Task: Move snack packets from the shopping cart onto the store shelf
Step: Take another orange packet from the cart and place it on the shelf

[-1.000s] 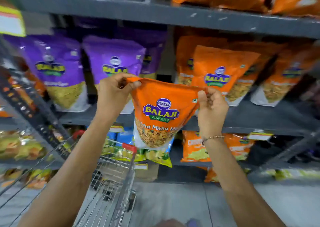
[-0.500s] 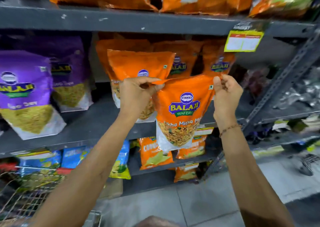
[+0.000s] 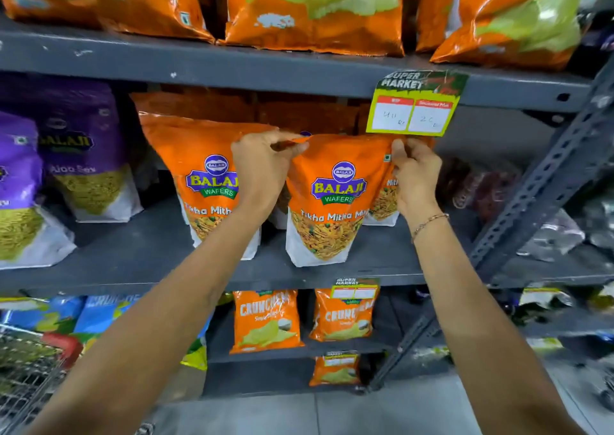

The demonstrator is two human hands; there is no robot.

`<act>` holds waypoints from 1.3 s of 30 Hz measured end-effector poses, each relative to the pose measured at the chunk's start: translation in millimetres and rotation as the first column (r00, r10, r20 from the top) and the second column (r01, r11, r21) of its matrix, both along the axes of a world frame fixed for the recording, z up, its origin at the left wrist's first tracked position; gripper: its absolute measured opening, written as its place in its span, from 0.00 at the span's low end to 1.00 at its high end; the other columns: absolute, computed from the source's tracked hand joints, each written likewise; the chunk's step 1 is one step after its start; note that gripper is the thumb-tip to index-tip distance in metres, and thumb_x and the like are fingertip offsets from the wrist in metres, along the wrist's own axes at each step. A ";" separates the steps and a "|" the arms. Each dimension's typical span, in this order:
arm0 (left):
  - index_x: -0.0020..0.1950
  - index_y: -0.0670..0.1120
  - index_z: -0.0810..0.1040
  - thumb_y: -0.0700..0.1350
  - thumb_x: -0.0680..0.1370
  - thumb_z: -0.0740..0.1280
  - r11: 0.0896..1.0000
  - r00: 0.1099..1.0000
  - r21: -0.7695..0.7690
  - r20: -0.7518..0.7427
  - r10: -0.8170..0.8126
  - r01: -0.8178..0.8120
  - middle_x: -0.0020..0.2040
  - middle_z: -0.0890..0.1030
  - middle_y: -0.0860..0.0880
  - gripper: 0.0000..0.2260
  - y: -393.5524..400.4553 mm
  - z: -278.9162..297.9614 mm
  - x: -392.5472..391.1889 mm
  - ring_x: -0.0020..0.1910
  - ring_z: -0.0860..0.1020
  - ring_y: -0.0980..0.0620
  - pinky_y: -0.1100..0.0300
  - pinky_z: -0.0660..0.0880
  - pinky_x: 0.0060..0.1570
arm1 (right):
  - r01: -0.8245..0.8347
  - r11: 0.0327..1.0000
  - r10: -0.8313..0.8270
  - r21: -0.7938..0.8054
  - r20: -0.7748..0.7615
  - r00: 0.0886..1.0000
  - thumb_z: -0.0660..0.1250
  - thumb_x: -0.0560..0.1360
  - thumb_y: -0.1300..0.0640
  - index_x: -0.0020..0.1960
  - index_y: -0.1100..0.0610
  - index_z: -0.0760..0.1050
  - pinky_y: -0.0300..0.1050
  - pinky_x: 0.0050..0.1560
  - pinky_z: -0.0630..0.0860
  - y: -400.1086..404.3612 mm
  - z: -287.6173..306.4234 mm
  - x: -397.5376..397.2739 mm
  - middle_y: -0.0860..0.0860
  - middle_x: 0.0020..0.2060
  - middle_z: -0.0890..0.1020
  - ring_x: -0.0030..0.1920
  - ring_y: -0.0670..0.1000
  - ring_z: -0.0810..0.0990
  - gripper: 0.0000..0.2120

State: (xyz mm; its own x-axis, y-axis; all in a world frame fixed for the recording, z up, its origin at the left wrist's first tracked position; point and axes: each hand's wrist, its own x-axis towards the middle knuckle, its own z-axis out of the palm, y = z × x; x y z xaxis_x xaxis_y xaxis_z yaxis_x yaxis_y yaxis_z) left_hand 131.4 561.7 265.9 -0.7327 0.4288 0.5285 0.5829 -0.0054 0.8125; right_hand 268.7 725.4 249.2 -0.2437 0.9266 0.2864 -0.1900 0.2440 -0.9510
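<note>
An orange Balaji Tikha Mitha packet (image 3: pixel 329 215) stands upright on the grey middle shelf (image 3: pixel 133 252), its white bottom resting on the shelf board. My left hand (image 3: pixel 262 168) pinches its top left corner and my right hand (image 3: pixel 417 175) pinches its top right corner. A matching orange packet (image 3: pixel 196 175) stands just to its left, and another one (image 3: pixel 383 202) stands behind its right side. The shopping cart (image 3: pixel 30 365), wire with a red corner, shows at the bottom left.
Purple Balaji packets (image 3: pixel 83 168) fill the left of the same shelf. Orange and green bags (image 3: pixel 312 6) crowd the shelf above, where a yellow price tag (image 3: pixel 413 109) hangs. Orange Crunchex bags (image 3: pixel 265 321) sit below. A grey slotted upright (image 3: pixel 545 182) slants at the right.
Both hands carried the orange packet rightward and forward from in front of the shelf, and its bottom now rests on the middle shelf beside the matching orange packets.
</note>
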 end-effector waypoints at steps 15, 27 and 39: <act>0.61 0.50 0.76 0.44 0.75 0.68 0.998 0.998 0.014 -0.021 0.054 -0.054 0.62 0.78 0.50 0.15 -13.9 -32.1 4.3 0.60 0.77 0.51 0.54 0.76 0.60 | 0.154 0.987 -0.149 0.047 -0.103 0.983 0.61 0.77 0.56 0.58 0.58 0.69 0.36 0.50 0.74 -26.1 -27.3 -14.8 0.49 0.51 0.76 0.51 0.43 0.76 0.11; 0.46 0.50 0.80 0.45 0.75 0.68 0.914 0.884 -0.071 0.237 0.404 -0.399 0.38 0.81 0.57 0.02 -230.7 -114.4 -48.9 0.38 0.79 0.62 0.60 0.77 0.44 | -0.453 0.873 0.435 0.181 0.129 0.891 0.64 0.75 0.58 0.45 0.53 0.73 0.28 0.41 0.70 -246.6 -107.7 -104.3 0.43 0.37 0.77 0.38 0.38 0.76 0.02; 0.48 0.40 0.80 0.39 0.74 0.68 0.601 0.588 -0.556 0.230 0.775 -0.575 0.36 0.78 0.45 0.05 -604.6 -175.2 -71.7 0.33 0.77 0.58 0.75 0.71 0.27 | -0.952 0.304 0.800 -0.039 0.554 0.233 0.67 0.73 0.57 0.43 0.53 0.75 0.35 0.39 0.72 -511.4 -191.9 -223.7 0.46 0.32 0.78 0.33 0.38 0.75 0.01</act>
